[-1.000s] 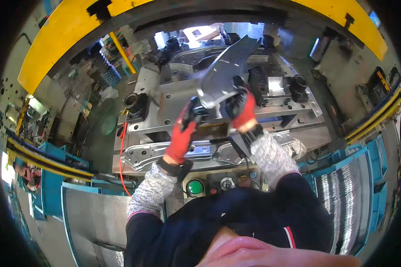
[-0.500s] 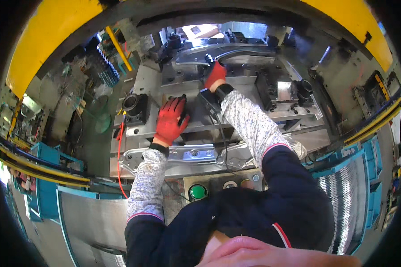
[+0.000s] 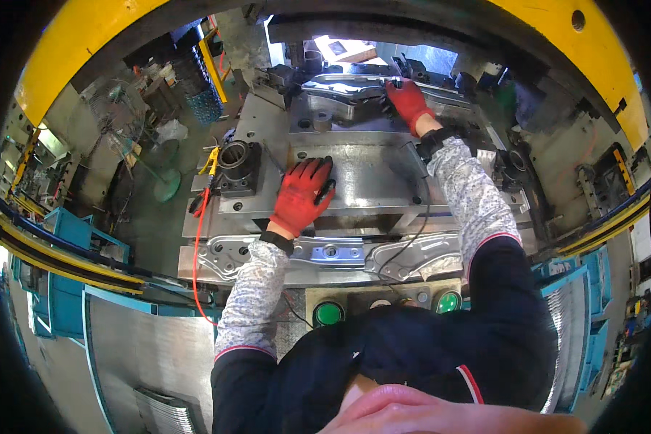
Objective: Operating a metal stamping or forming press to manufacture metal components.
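Resting on the near part of the die (image 3: pixel 354 170), the left hand (image 3: pixel 304 194) lies palm down with its fingers extended and nothing in its grasp. The right hand (image 3: pixel 406 100) is farther out, its fingers bent over the panel (image 3: pixel 347 88), which sits on the raised far part of the die; whether they pinch it or only press on it I cannot tell.

The panel is long, narrow and curved, with a formed rim. It looks like pressed sheet metal: stiff along its length, probably light enough for one hand, yet likely to swing if lifted by one end. Its shine suggests a slick surface, and the trimmed edges may be sharp, so gloves make sense. It seems hardly fragile, though a knock could dent or scratch it. The best hold is probably by both long edges near the middle, or with one hand toward each end.

Closer to the body, silvery holed pieces (image 3: pixel 330 252) lie along the front ledge, a thin black cable crossing them. A round post (image 3: pixel 233 157) stands left of the left hand, with a red hose (image 3: pixel 197 278) beside it. Nearest the chest are green buttons (image 3: pixel 330 313).
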The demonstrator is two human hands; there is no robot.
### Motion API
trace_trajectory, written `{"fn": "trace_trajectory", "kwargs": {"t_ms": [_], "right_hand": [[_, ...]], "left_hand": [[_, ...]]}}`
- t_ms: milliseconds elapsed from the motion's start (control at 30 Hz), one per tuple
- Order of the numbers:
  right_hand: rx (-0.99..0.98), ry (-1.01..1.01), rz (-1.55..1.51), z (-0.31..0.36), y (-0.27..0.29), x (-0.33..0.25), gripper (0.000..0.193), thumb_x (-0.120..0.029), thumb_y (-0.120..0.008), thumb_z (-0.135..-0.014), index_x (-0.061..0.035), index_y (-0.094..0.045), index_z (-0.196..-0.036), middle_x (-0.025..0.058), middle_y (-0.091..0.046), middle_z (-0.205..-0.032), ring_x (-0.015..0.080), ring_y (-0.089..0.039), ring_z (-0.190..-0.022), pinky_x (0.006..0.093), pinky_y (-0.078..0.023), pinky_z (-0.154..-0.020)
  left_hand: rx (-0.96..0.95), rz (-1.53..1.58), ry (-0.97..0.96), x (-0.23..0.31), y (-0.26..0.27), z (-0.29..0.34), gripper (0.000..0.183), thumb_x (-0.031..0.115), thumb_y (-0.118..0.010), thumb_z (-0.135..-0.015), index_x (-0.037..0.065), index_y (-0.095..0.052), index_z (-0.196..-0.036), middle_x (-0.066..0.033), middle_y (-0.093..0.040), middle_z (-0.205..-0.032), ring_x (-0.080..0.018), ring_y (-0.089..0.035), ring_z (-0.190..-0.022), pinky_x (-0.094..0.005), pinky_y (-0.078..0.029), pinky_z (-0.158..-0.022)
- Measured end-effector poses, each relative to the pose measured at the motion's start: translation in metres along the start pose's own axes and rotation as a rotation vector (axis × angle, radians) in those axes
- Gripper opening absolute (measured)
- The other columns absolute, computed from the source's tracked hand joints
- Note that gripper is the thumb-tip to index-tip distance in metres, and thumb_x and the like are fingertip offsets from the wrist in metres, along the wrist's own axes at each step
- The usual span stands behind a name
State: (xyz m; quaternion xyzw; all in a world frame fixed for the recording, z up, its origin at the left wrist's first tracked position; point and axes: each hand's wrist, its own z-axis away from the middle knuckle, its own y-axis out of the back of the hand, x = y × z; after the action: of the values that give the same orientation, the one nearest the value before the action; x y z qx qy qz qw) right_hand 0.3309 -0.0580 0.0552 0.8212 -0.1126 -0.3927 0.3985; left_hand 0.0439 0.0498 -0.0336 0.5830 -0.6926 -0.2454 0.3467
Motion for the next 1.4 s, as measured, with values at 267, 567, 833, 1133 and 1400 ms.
{"fn": "trace_trajectory", "kwargs": {"t_ms": [267,567,833,1133,1400], "right_hand": [[-0.084,0.336,0.443,-0.045,-0.025,-0.019,0.063,-0.059,-0.034,-0.083,-0.0155,-0.041,-0.128,0.0119,-0.041,-0.131,0.0282,-0.036,-0.123,0.0423,-0.024,-0.102],[-0.368,0.539,0.454,-0.078,-0.033,0.038,0.054,-0.041,-0.042,-0.087,-0.0085,-0.037,-0.129,0.0167,-0.036,-0.133,0.0286,-0.034,-0.123,0.0358,-0.027,-0.102],[-0.515,0.224,0.549,-0.098,-0.048,0.048,0.061,-0.040,-0.039,-0.083,-0.0112,-0.027,-0.135,0.0124,-0.025,-0.140,0.0277,-0.023,-0.130,0.0388,-0.018,-0.106],[-0.086,0.476,0.370,-0.018,-0.024,0.003,0.042,-0.034,-0.044,-0.081,-0.0012,-0.052,-0.108,0.0214,-0.055,-0.106,0.0335,-0.052,-0.102,0.0412,-0.041,-0.086],[-0.209,1.039,0.055,0.241,0.074,-0.027,0.045,-0.029,-0.058,-0.075,-0.0042,-0.051,-0.111,0.0147,-0.055,-0.103,0.0304,-0.053,-0.097,0.0432,-0.040,-0.087]], "left_hand": [[-0.044,0.008,0.001,0.003,0.002,-0.006,0.054,0.028,-0.059,-0.073,0.009,-0.046,-0.121,-0.0139,-0.049,-0.117,-0.0322,-0.045,-0.109,-0.0426,-0.034,-0.093],[-0.045,0.011,0.028,0.001,0.005,-0.005,0.053,0.026,-0.060,-0.071,0.009,-0.047,-0.120,-0.0141,-0.050,-0.115,-0.0326,-0.046,-0.107,-0.0423,-0.035,-0.092],[-0.034,0.027,0.040,0.004,0.001,-0.008,0.052,0.026,-0.061,-0.071,0.009,-0.048,-0.119,-0.0143,-0.050,-0.115,-0.0322,-0.046,-0.107,-0.0429,-0.034,-0.093],[-0.004,0.018,-0.011,0.005,-0.006,-0.011,0.047,0.025,-0.059,-0.073,0.007,-0.050,-0.115,-0.0155,-0.051,-0.113,-0.0339,-0.047,-0.104,-0.0420,-0.036,-0.090],[0.183,0.089,-0.024,0.006,0.016,0.019,0.045,0.015,-0.061,-0.069,0.005,-0.054,-0.112,-0.0164,-0.053,-0.112,-0.0346,-0.048,-0.105,-0.0419,-0.035,-0.091]]}}
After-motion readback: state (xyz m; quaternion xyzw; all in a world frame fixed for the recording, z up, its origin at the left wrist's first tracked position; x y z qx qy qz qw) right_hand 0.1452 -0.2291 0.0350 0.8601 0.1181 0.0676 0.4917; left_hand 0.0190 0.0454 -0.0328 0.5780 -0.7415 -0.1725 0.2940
